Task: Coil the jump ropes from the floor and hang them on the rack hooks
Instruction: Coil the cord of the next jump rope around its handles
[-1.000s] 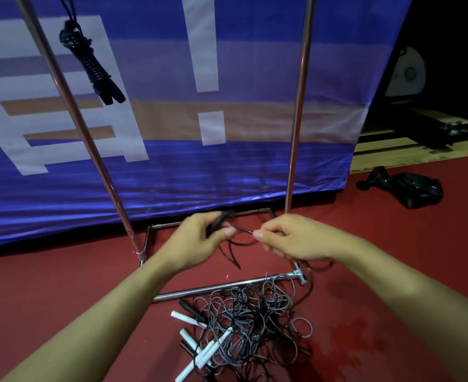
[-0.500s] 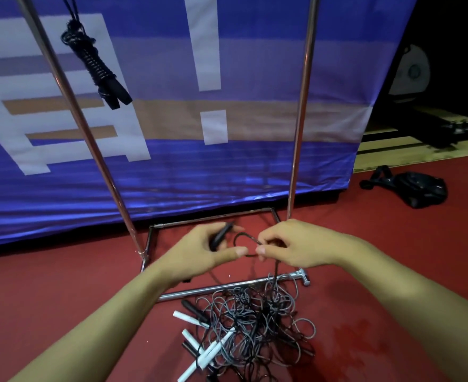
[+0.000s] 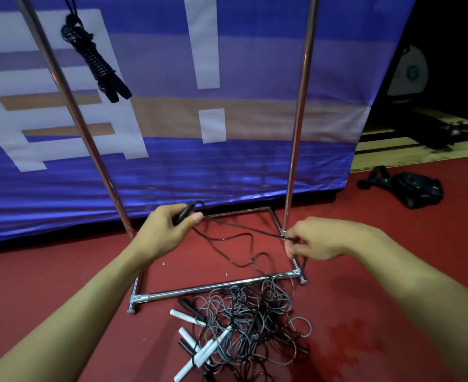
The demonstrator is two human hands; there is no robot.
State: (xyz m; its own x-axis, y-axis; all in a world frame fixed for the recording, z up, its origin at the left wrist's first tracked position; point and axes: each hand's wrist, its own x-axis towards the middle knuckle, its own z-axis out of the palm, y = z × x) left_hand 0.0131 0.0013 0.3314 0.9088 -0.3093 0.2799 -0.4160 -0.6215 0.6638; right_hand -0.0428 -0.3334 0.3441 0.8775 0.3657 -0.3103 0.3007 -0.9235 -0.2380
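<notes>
The left hand (image 3: 166, 232) gripped a slim black jump-rope handle (image 3: 183, 213), fingers curled round it, while the right hand (image 3: 314, 239) pinched the thin black cord (image 3: 243, 230) between thumb and fingertips — the cord ran taut between the two hands. Slack drooped down into the tangled heap of black and grey ropes with white handles (image 3: 243, 323) on the red floor (image 3: 48, 285), against the chrome rack's base bar (image 3: 199, 289). One coiled black rope (image 3: 95, 59) hung up on the rack.
</notes>
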